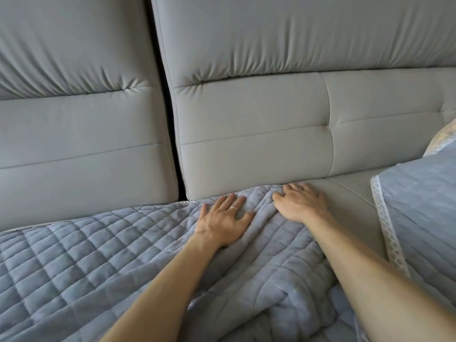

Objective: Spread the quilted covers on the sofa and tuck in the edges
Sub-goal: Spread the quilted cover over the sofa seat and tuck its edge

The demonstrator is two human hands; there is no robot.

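A blue-grey quilted cover [81,245] lies over the seat of a grey sofa [251,134], rumpled into folds near the middle. My left hand [223,218], with a ring on one finger, presses flat on the cover with fingers spread. My right hand [299,202] rests on the cover's far corner by the crease under the back cushion, fingers straight and pointing into that crease. The cover's back edge runs along the foot of the left back cushion [81,154]. Bare seat [350,196] shows to the right of my right hand.
A second quilted cover [424,218] with a white lace trim lies at the right, overlapping the seat. A dark gap [172,134] separates the two back cushions. A patterned cushion corner [444,137] shows at the far right edge.
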